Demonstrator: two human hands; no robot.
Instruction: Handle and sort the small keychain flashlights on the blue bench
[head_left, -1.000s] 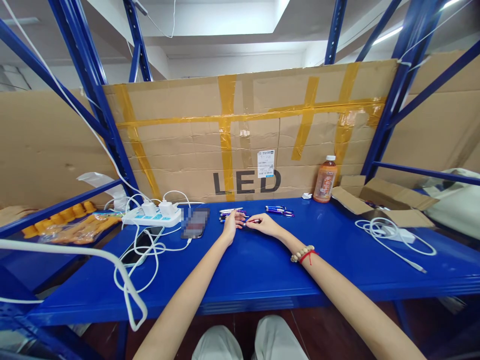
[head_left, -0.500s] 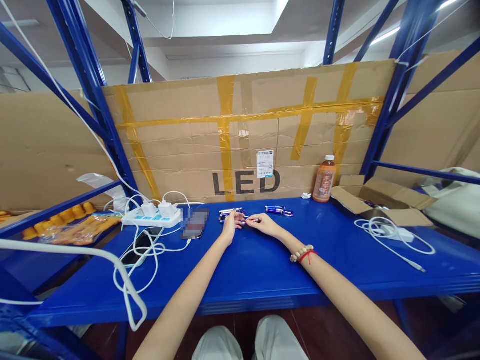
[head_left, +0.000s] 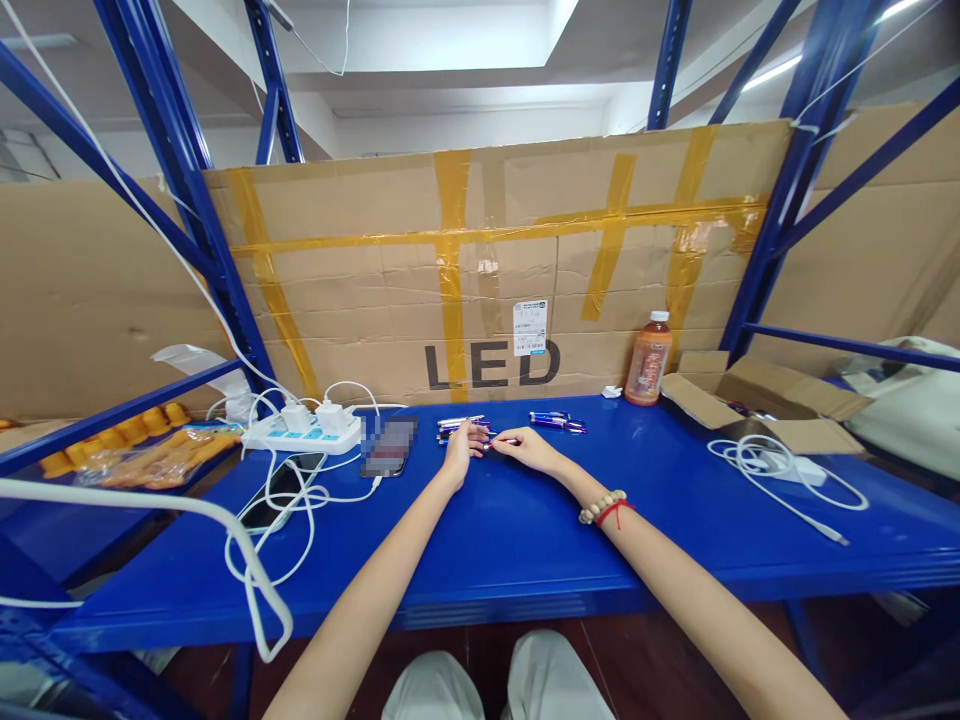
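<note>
both hands meet at the far middle of the blue table [head_left: 525,545], close to the cardboard wall [head_left: 360,290] marked "led". the left hand [head_left: 459,447] lies palm down with its fingers curled in, the tips closed on the left end of a small pen [head_left: 504,441]. the right hand [head_left: 531,450] pinches the other end between thumb and forefinger, the remaining fingers folded under. the pen runs roughly level between the 2 hands, just above the table top. it is too small here to tell whether its cap is on or off. a bead bracelet [head_left: 602,506] with a red string sits on the right wrist.

just behind the left hand lies a little heap of loose pens [head_left: 459,423]. a second bunch [head_left: 558,421] lies a short way to the right of that, behind the right hand.

further right, near the wall, stands an orange drink bottle [head_left: 649,372], upright with its cap on. beside it is an open cardboard box [head_left: 765,408] and, in front of that, a coiled white cable [head_left: 780,468].

on the left side there is a white power strip [head_left: 307,432] with 2 chargers plugged in. their leads trail forward over a phone [head_left: 283,488] lying flat – screen up.
</note>
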